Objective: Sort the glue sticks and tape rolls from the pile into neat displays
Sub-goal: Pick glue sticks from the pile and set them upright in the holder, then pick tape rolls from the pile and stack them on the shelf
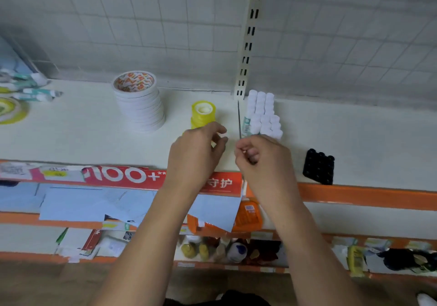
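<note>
Along the nine o'clock edge of the shelf (82, 140) we see a loose pile of glue tubes (33, 90), white-capped and lying on their sides. A yellow-green tape roll (11, 112) lies flat just at their six o'clock. Toward the middle, at ten o'clock from our hands, stands a tall stack of white tape rolls (139, 106), leaning a little. At its three o'clock, a little apart, a short stack of yellow tape rolls (203, 114) stands upright.

Our left hand (197, 151) hovers just at that stack's six o'clock, covering its base. The fingers are curled and a sliver of yellow shows between them, yet we cannot tell whether they hold anything. Our right hand (262, 159) sits just at the left hand's three o'clock, fingers curled inward too, and we cannot tell whether it grips something.

At its twelve o'clock the white-capped glue sticks (263, 114) stand packed in rows beside the slotted upright (248, 45). At the right hand's three o'clock sits a black-capped block (319, 169), near the shelf's orange front edge.
</note>
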The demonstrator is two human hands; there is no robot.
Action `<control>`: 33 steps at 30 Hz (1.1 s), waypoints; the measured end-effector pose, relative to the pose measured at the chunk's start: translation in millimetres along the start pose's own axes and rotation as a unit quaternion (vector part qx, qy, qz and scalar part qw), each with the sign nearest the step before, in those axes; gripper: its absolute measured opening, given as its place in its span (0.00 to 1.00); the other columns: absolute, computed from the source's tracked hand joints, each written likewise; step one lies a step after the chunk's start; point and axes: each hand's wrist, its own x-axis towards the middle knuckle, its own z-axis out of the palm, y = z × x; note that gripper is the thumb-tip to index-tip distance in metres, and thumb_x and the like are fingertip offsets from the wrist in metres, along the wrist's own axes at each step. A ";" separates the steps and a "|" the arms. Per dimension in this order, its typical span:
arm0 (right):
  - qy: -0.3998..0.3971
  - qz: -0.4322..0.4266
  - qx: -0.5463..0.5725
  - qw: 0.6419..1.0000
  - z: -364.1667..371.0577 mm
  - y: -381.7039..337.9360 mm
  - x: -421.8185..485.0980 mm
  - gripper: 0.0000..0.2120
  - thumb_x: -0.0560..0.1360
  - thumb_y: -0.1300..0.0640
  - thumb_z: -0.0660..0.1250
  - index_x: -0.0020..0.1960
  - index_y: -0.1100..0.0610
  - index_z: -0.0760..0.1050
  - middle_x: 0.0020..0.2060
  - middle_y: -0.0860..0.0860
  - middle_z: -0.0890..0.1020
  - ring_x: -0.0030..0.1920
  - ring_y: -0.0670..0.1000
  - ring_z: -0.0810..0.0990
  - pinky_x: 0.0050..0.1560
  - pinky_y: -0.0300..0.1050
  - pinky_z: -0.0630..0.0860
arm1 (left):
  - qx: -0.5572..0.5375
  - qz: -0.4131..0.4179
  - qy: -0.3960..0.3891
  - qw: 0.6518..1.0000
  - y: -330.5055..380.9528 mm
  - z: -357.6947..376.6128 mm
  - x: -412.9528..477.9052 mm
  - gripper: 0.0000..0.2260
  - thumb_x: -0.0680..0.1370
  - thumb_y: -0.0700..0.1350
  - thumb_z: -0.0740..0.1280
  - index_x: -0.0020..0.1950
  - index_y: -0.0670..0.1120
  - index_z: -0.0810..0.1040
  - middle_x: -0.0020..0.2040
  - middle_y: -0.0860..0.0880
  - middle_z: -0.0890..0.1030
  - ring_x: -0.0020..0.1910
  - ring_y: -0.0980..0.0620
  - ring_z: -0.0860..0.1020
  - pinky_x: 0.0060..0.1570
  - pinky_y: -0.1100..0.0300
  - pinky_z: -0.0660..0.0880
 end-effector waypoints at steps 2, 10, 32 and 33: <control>-0.038 -0.019 0.010 0.999 21.7 -23.5 4.8 0.06 0.74 0.57 0.69 0.50 0.51 0.81 0.43 0.45 0.80 0.41 0.43 0.77 0.45 0.47 0.78 | 0.040 -0.021 -0.004 0.999 -24.3 -28.7 -6.4 0.07 0.77 0.51 0.66 0.54 0.55 0.80 0.41 0.56 0.83 0.42 0.50 0.81 0.41 0.53 0.77; -0.160 -0.129 0.016 0.978 153.6 -150.9 10.9 0.13 0.74 0.55 0.70 0.58 0.51 0.78 0.50 0.47 0.81 0.49 0.49 0.78 0.53 0.48 0.76 | 0.174 -0.126 -0.004 0.977 -151.9 -162.8 -59.3 0.09 0.78 0.52 0.63 0.54 0.52 0.79 0.48 0.54 0.80 0.48 0.49 0.79 0.43 0.55 0.75; -0.218 -0.169 0.048 0.960 356.4 -327.7 16.6 0.07 0.75 0.54 0.69 0.53 0.51 0.80 0.49 0.46 0.81 0.48 0.46 0.77 0.49 0.46 0.77 | 0.231 -0.187 -0.006 0.955 -356.1 -312.9 -81.2 0.11 0.80 0.51 0.61 0.59 0.51 0.78 0.54 0.52 0.77 0.50 0.49 0.77 0.43 0.54 0.75; -0.219 -0.169 0.049 0.960 361.9 -329.2 21.2 0.07 0.75 0.54 0.69 0.53 0.51 0.80 0.49 0.46 0.81 0.47 0.46 0.78 0.49 0.45 0.77 | 0.232 -0.194 0.000 0.953 -362.2 -312.5 -76.7 0.12 0.79 0.51 0.61 0.60 0.51 0.78 0.55 0.52 0.77 0.52 0.48 0.76 0.44 0.55 0.75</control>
